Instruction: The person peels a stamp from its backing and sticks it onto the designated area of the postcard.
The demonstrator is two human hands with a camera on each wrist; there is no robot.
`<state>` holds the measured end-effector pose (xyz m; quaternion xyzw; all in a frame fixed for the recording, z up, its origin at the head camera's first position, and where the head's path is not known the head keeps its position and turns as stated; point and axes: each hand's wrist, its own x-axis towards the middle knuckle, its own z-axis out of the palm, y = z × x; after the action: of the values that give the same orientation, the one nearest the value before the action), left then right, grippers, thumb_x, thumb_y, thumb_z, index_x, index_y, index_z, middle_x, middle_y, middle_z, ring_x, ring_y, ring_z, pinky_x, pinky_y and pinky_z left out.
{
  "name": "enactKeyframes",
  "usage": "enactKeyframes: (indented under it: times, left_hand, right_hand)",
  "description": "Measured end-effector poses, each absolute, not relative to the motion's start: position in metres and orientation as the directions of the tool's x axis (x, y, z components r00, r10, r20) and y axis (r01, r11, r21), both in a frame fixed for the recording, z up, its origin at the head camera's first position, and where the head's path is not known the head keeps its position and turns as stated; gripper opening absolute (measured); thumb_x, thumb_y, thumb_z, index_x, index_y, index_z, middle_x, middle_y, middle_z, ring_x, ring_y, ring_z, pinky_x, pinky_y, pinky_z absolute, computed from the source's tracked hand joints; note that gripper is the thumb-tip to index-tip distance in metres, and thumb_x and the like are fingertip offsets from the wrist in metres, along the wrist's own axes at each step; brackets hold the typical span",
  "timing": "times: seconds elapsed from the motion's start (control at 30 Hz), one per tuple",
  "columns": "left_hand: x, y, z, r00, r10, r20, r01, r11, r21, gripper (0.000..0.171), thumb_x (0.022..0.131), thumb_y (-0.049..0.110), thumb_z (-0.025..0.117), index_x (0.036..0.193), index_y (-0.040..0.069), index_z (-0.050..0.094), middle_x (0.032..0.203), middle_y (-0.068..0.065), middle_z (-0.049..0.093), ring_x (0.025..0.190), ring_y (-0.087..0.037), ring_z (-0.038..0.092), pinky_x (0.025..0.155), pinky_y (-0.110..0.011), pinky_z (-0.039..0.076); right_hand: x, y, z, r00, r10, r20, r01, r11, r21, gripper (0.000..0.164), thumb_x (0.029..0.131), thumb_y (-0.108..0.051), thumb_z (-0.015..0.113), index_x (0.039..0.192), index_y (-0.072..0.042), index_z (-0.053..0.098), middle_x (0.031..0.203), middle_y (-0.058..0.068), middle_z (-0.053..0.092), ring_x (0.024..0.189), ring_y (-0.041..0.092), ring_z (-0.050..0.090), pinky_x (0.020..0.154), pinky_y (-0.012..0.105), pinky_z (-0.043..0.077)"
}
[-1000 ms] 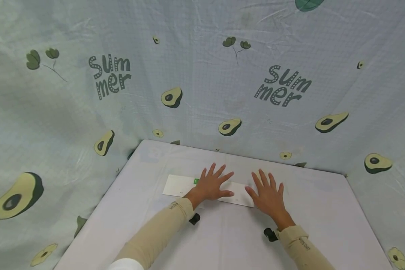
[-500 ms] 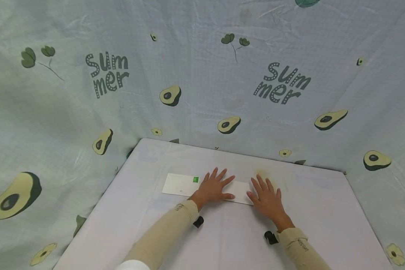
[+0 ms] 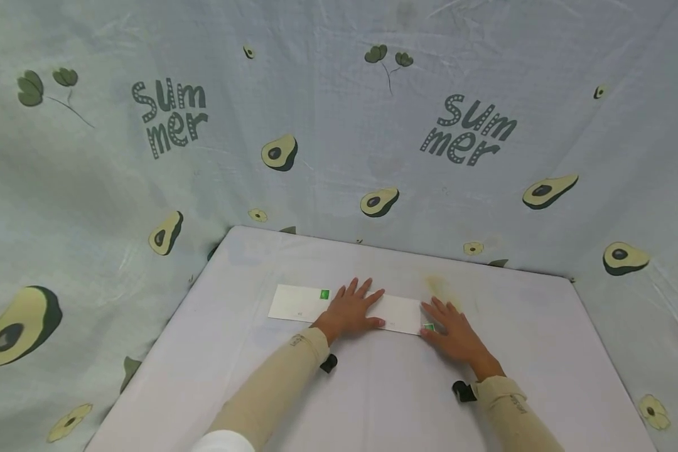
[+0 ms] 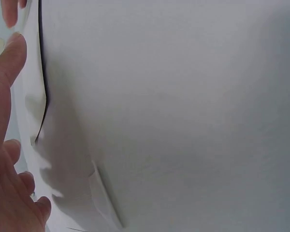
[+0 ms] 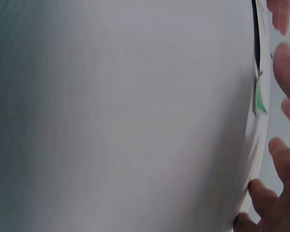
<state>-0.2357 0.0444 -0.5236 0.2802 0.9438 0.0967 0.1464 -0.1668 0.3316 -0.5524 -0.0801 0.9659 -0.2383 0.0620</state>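
Observation:
In the head view, a white paper rectangle [image 3: 294, 302] with a small green square [image 3: 324, 294] at its upper right lies flat on the table. Its right end goes under my left hand [image 3: 347, 314], whose spread fingers rest on the papers. Between my hands shows another white paper [image 3: 402, 314], its left part covered by the left hand. My right hand [image 3: 453, 334] lies with fingers straight at that paper's right end. A second green piece [image 3: 428, 326] shows between its thumb and forefinger; in the right wrist view this green piece [image 5: 260, 99] stands at the paper's edge, apart from the thumb.
The white table [image 3: 367, 383] ends at a hanging cloth [image 3: 328, 113] printed with avocados and lettering, at the back and both sides. A faint yellow stain [image 3: 437, 284] marks the tabletop behind the right hand. Low in the left wrist view a raised white strip [image 4: 104, 198] shows.
My left hand has shifted slightly right, uncovering the left paper's green square. The right hand has turned and drawn back, and a second green piece now shows by its thumb. The head view has tilted slightly.

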Motion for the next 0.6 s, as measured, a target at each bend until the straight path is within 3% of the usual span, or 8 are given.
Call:
enactKeyframes:
  times: [0.33,0.6]
  left_hand:
    - [-0.241,0.038,-0.523,-0.793,0.557,-0.247,0.488,0.824,0.289,0.079,0.101,0.066,0.051,0.167,0.034,0.022,0.178,-0.002,0.011,0.165,-0.033,0.011,0.133,-0.053,0.017]
    - [-0.244,0.035,-0.525,-0.783,0.564,-0.264,0.503,0.823,0.266,0.080,0.101,0.067,0.049,0.167,0.030,0.024,0.178,-0.002,0.014,0.165,-0.031,0.012,0.134,-0.050,0.016]
  right_hand:
    - [-0.165,0.348,-0.545,-0.964,-0.250,-0.084,-0.156,0.798,-0.582,0.052,0.089,-0.031,0.082,0.135,-0.009,0.071,0.164,0.023,0.042,0.155,0.057,0.020,0.123,0.075,0.011]
    - [-0.167,0.347,-0.547,-0.970,-0.208,-0.125,-0.102,0.817,-0.568,0.045,0.088,-0.028,0.083,0.128,-0.009,0.075,0.163,0.020,0.045,0.156,0.055,0.020,0.123,0.074,0.015]
